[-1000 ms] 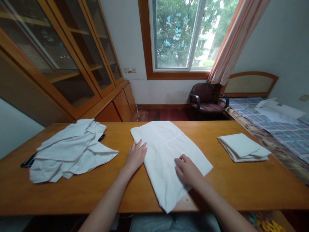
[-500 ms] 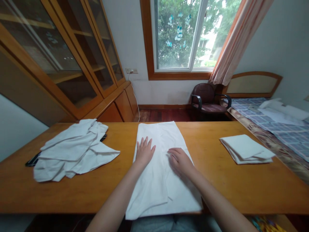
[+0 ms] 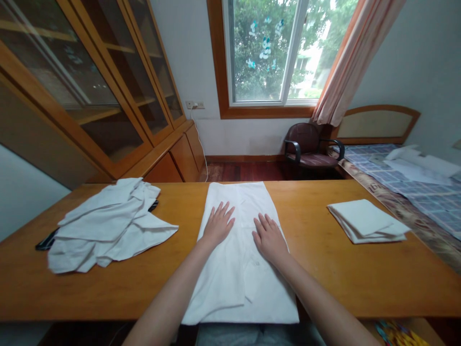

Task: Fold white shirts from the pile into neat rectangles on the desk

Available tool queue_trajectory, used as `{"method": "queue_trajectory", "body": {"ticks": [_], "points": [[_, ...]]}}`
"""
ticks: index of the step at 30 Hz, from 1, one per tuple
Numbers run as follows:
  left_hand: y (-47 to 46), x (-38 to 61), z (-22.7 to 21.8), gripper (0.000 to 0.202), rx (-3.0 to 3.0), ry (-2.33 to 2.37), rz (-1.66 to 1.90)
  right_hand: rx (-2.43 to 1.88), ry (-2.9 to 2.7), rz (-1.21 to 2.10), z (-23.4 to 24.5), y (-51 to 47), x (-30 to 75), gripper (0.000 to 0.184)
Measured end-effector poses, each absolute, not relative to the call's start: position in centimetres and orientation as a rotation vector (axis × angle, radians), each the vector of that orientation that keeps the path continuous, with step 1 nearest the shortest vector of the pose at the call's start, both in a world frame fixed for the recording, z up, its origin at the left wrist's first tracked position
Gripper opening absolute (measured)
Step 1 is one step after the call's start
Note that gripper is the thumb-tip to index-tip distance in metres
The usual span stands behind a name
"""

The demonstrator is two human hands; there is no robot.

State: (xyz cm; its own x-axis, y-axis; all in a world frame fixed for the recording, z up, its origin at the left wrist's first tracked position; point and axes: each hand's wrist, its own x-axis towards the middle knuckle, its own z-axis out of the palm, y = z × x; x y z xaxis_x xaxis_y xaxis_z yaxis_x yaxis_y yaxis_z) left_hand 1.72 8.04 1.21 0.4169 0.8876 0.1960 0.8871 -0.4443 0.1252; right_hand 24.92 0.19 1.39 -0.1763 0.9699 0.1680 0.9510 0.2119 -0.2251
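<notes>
A white cloth garment [image 3: 234, 283], folded into a long panel, lies flat across the middle of the table. Its near end hangs slightly over the front edge. On its left half rests my left hand [image 3: 219, 225], palm down with the fingers spread. My right hand [image 3: 270, 238] lies flat on the right half, fingers stretched out toward the far side. Neither hand grips anything. A loose flap with a slanted edge shows on the garment's near part.
A crumpled heap of white cloth [image 3: 104, 226] with something dark striped under it lies on the wooden table [image 3: 309, 278] at the left. At the right sits a folded white cloth [image 3: 363, 218]. Beyond are a chair [image 3: 306, 144], a bed [image 3: 406, 178] and a glass-fronted cabinet [image 3: 140, 101].
My right hand has gone from curled fingers on the cloth to lying flat with fingers extended. My left hand has shifted slightly right. The cloth's right side looks smoother.
</notes>
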Motion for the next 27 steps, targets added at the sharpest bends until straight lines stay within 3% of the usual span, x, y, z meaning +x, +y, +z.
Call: {"method": "queue_trajectory", "body": {"ticks": [27], "points": [[7.4, -0.9, 1.3, 0.048, 2.701, 1.540, 0.370, -1.915, -2.182, 0.108, 1.5, 0.3, 28.5, 0.052]]}}
